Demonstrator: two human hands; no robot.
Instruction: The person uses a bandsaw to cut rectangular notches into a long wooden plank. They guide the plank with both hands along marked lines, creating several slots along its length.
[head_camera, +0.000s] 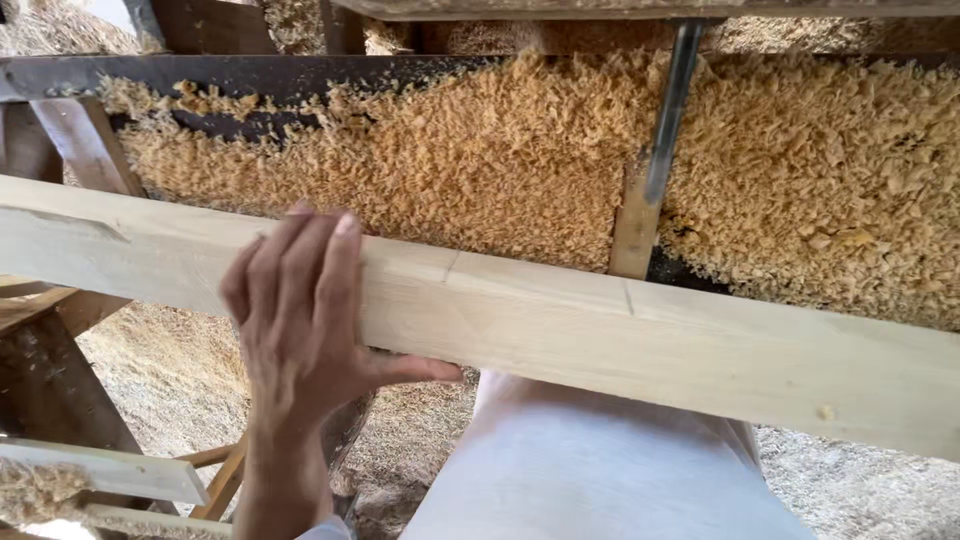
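Plank (620, 340) clasped in left hand (300, 320) grip.

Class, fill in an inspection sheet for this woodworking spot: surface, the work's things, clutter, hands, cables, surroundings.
Surface: machine bed, dark, mostly buried under wood shavings.
Work's things: pale planed plank lying across the view, with thin lines marked across its face.
Clutter: shavings heaped behind the plank and spread over the floor.
Hands: left hand grips the plank, fingers over its top edge, thumb beneath; right hand not in view.
Cables: nothing seen.
Surroundings: metal rod, wooden frame pieces at lower left, the person's light trouser leg.
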